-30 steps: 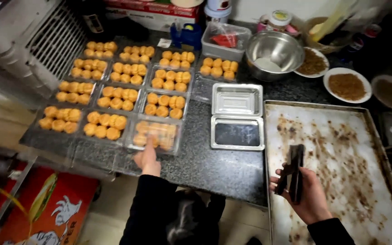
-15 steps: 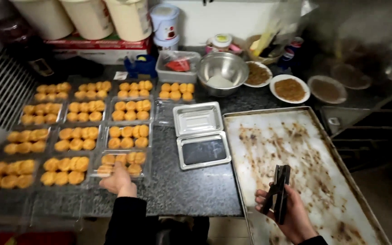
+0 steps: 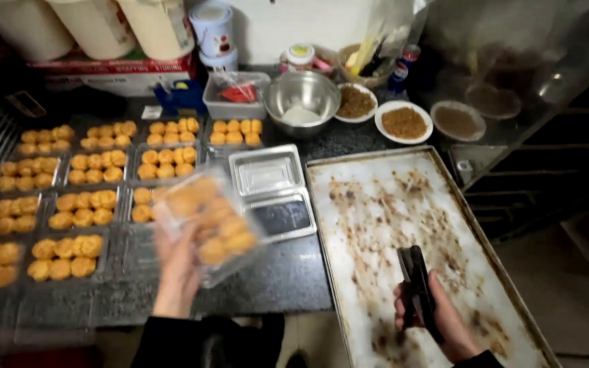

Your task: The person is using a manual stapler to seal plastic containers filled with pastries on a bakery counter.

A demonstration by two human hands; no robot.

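Note:
My left hand holds up a clear plastic box of golden pastries, lifted off the dark counter and tilted; it is blurred. My right hand grips black tongs over the near part of a large crumb-stained baking tray. An open empty clear box lies between the lifted box and the tray. Rows of filled pastry boxes cover the counter on the left.
At the back stand a steel bowl, plates of brown crumbs, a plastic container with something red, tubs and a cardboard box. The dark granite counter ends at the near edge. A rack sits far left.
My left hand has picked up the nearest pastry box from the counter and raised it. The view shifted left to right; my right hand still holds the tongs over the tray.

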